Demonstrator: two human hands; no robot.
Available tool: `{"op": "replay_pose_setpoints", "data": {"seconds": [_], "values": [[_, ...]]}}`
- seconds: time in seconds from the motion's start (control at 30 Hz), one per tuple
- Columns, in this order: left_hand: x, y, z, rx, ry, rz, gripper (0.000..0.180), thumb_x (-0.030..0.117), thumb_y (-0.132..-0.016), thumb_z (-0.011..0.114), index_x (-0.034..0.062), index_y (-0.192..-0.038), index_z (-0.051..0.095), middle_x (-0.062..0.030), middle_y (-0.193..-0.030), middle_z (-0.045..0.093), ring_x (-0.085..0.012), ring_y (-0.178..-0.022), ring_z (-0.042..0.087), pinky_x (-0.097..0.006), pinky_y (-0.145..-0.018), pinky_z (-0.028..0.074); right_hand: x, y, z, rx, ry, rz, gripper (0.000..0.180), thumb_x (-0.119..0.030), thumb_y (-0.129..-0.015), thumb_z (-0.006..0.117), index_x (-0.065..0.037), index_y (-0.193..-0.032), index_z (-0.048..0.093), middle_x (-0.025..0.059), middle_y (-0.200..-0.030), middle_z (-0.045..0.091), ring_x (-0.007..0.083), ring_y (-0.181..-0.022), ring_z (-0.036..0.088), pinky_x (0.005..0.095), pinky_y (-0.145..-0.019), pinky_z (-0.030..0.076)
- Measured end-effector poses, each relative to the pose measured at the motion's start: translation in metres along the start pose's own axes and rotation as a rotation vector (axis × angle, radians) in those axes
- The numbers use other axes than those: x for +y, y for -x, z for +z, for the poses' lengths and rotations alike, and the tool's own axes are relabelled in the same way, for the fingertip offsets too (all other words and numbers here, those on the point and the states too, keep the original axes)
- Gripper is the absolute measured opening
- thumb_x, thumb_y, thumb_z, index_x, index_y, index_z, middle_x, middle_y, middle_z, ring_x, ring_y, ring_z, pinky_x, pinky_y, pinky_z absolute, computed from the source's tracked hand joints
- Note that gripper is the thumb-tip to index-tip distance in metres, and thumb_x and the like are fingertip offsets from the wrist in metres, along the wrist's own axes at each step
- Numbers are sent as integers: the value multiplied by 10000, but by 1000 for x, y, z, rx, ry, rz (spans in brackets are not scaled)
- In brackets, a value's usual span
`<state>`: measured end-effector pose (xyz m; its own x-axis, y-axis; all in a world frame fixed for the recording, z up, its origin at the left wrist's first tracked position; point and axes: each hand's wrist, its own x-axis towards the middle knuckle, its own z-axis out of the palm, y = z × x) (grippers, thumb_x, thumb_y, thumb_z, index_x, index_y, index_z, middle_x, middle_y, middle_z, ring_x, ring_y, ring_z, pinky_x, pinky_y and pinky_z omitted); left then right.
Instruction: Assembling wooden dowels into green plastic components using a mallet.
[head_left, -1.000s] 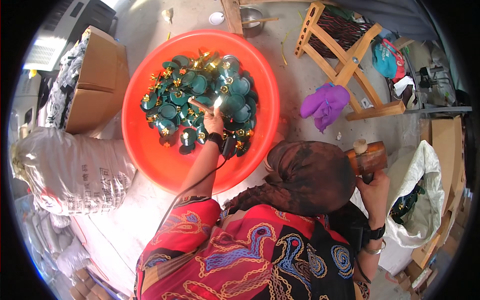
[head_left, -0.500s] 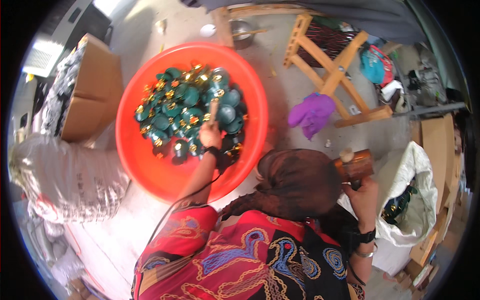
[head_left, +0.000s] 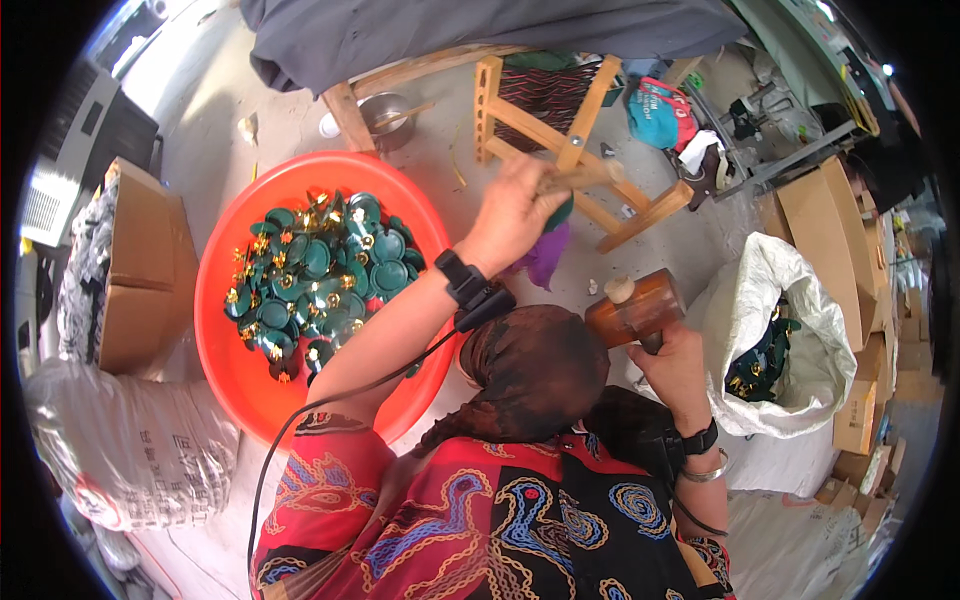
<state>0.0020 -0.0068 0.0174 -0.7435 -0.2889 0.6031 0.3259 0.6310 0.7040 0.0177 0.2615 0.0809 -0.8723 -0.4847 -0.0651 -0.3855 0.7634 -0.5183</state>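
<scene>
My left hand (head_left: 515, 215) is closed round a light wooden stick (head_left: 590, 178), raised to the right of the orange tub (head_left: 215, 345). A dark green piece (head_left: 562, 212) shows just below its fingers; whether the hand grips it too I cannot tell. Inside the tub lies a heap of dark green round pieces (head_left: 315, 258) with gold-coloured fittings. My right hand (head_left: 677, 368) grips the short dark handle of a mallet (head_left: 640, 308) with a thick brown cylindrical head. A dark brown cloth-like bundle (head_left: 535, 372) sits between my arms.
A white woven sack (head_left: 745, 290) holding similar green pieces stands at right. Beyond my left hand are a wooden folding frame (head_left: 545, 130), a purple cloth (head_left: 543, 258) and a metal pot (head_left: 388, 120). Cardboard boxes (head_left: 150, 270) and a full plastic sack (head_left: 130, 450) line the left.
My left hand has come up out of the tub and moved right with the stick. The view has shifted, so the tub sits further left and lower. My right hand still holds the mallet.
</scene>
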Motion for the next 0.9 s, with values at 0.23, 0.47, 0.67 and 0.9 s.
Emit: {"op": "replay_pose_setpoints", "data": {"seconds": [0.23, 0.47, 0.67, 0.9], "values": [[-15, 12, 17, -120, 279, -213, 218, 145, -845, 603, 20, -1015, 545, -87, -924, 593, -186, -868, 577, -292, -779, 454, 8, 4, -8, 67, -58, 25, 280, -132, -623, 712, -9, -851, 605, 212, -710, 588, 378, -686, 584, 389, -593, 467], [-10, 6, 18, -229, 448, -323, 215, 214, -883, 564, 31, -995, 581, -27, -866, 624, -123, -887, 570, -278, -808, 447, -2, -6, -5, 65, -35, 26, 297, -148, -615, 718, -11, -853, 607, 214, -706, 579, 386, -689, 576, 402, -593, 461], [-4, 1, 17, -288, 198, -96, 278, 266, -866, 557, 22, -994, 591, -104, -900, 617, -253, -898, 582, -359, -833, 438, -1, -9, 0, 135, -111, -18, 294, -127, -609, 717, -10, -853, 603, 216, -712, 570, 385, -661, 564, 396, -580, 458], [-7, 1, 18, -149, 181, -53, 315, 291, -881, 541, 33, -1054, 592, -112, -1112, 584, -233, -996, 550, -351, -870, 422, -5, -10, -6, 237, -204, -69, 276, -94, -618, 708, 0, -856, 605, 201, -681, 571, 357, -627, 572, 356, -571, 462]]}}
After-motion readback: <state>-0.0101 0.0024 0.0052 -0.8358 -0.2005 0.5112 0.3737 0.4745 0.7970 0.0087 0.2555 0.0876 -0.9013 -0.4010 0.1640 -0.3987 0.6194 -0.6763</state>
